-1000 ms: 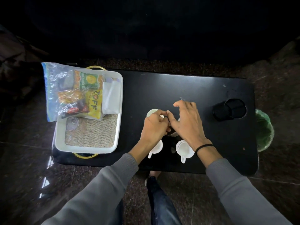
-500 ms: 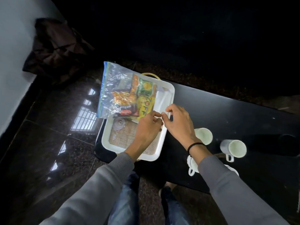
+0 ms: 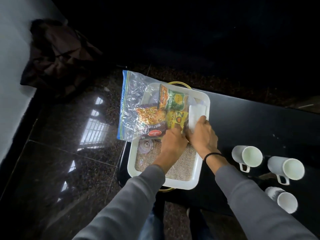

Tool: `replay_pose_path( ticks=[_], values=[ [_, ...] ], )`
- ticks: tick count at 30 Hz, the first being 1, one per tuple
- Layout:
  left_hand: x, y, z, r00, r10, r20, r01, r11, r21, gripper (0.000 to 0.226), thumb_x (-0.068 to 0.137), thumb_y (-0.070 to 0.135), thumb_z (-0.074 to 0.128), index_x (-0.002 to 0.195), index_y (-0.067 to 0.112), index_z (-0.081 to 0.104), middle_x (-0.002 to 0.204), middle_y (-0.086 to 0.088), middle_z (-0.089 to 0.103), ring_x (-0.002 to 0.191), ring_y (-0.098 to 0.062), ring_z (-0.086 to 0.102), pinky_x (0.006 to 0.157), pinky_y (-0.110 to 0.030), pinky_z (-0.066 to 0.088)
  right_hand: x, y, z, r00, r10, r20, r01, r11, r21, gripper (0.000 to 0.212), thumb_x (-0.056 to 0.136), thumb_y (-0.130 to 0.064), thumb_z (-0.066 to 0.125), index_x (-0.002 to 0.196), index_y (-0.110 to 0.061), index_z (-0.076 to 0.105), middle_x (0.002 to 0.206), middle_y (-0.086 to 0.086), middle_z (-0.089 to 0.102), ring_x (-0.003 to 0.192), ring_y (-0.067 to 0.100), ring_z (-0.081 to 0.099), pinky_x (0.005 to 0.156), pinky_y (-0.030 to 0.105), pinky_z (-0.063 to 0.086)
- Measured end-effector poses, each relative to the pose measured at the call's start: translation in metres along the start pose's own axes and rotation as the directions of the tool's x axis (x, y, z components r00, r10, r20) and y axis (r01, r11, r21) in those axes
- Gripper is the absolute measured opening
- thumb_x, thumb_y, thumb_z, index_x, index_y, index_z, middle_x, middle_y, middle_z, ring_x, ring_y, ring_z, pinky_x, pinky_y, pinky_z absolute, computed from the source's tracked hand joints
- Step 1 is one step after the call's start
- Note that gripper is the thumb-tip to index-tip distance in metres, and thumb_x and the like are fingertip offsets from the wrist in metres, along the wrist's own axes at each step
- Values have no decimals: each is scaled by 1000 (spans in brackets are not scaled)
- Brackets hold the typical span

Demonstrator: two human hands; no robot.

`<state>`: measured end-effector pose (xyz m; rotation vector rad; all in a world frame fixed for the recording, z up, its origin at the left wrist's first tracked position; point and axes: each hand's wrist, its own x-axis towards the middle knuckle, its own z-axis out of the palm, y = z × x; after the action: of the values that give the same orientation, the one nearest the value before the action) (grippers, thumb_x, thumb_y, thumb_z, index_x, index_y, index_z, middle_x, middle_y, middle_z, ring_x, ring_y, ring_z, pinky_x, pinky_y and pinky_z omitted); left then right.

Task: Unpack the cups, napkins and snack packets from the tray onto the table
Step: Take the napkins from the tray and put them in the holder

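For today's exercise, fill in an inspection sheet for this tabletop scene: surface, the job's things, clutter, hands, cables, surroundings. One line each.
Surface: black table, mostly bare, a few pale specks.
Job's things: white tray with woven liner at the table's left end; clear zip bag of snack packets lying half over its far-left edge; white napkins at its far right corner; three white mugs on the table to the right.
Clutter: small clear round item in the tray, identity unclear.
Hands: left hand at the bag's near edge; right hand gripping the napkins.
Cables: nothing seen.
Surroundings: polished stone floor; dark cloth heap by the wall.
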<state>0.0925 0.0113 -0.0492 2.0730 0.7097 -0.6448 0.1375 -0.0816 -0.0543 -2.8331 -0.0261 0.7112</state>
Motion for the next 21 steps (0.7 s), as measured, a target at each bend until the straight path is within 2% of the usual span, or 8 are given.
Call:
replay_pose_path(
  ticks=[4, 7, 10, 13, 15, 16, 19, 21],
  values=[
    [5, -3, 2, 999, 31, 29, -29, 996, -79, 33, 101, 9, 49, 133, 3, 53, 111, -21, 69, 93, -37, 70, 82, -48, 60, 2, 2, 2, 999, 21, -28, -22, 1000, -19, 45, 95, -33, 60, 125, -3, 44, 119, 16, 64, 102, 37, 67, 63, 36, 44],
    [8, -3, 2, 998, 53, 33, -48, 991, -124, 31, 105, 23, 49, 132, 7, 53, 101, -12, 70, 75, -26, 64, 69, -37, 56, 0, 5, -2, 997, 37, -62, -39, 999, -32, 33, 96, -29, 57, 119, -7, 51, 110, 14, 71, 96, 36, 70, 67, 37, 50],
    [8, 0, 3, 997, 59, 42, -48, 973, -227, 31, 107, 34, 47, 120, 8, 57, 90, -7, 71, 72, -22, 65, 71, -42, 60, -3, 12, -6, 995, 26, -98, -24, 999, 29, 23, 96, -32, 56, 112, -15, 57, 105, 9, 72, 92, 32, 70, 64, 33, 48],
    [5, 5, 8, 994, 41, 105, 13, 884, -468, 30, 102, 44, 53, 104, 16, 61, 88, 2, 70, 82, -17, 71, 77, -36, 63, -9, 19, -8, 995, 14, -96, 4, 982, 187, 20, 97, -38, 54, 109, -24, 61, 101, 1, 72, 86, 25, 68, 61, 28, 47],
    [7, 9, 10, 992, 27, 123, 45, 840, -540, 30, 100, 46, 56, 95, 18, 66, 88, 3, 72, 83, -12, 70, 70, -21, 57, -13, 23, -10, 996, 4, -90, 24, 954, 299, 19, 97, -42, 56, 108, -29, 62, 100, -5, 71, 83, 20, 67, 59, 27, 49],
    [8, 11, 10, 992, 3, 126, 70, 820, -569, 30, 99, 45, 57, 95, 18, 67, 89, 2, 73, 83, -11, 70, 67, -18, 54, -16, 24, -11, 996, -6, -90, 36, 940, 339, 18, 96, -42, 59, 108, -29, 63, 99, -7, 71, 81, 17, 67, 59, 28, 52],
    [9, 18, 15, 989, -69, 134, 141, 743, -654, 35, 102, 42, 56, 116, 11, 67, 107, -8, 75, 98, -18, 72, 78, -26, 56, -20, 31, -16, 996, -13, -83, 50, 890, 452, 20, 90, -39, 71, 105, -27, 68, 92, -9, 72, 78, 10, 68, 68, 35, 62],
    [8, 21, 18, 990, -98, 106, 144, 733, -665, 36, 104, 39, 53, 121, 9, 65, 113, -11, 73, 101, -22, 71, 77, -28, 57, -22, 38, -21, 998, 4, -70, 33, 849, 527, 27, 84, -41, 78, 105, -25, 70, 88, -12, 71, 78, 5, 68, 71, 34, 63]
  ],
)
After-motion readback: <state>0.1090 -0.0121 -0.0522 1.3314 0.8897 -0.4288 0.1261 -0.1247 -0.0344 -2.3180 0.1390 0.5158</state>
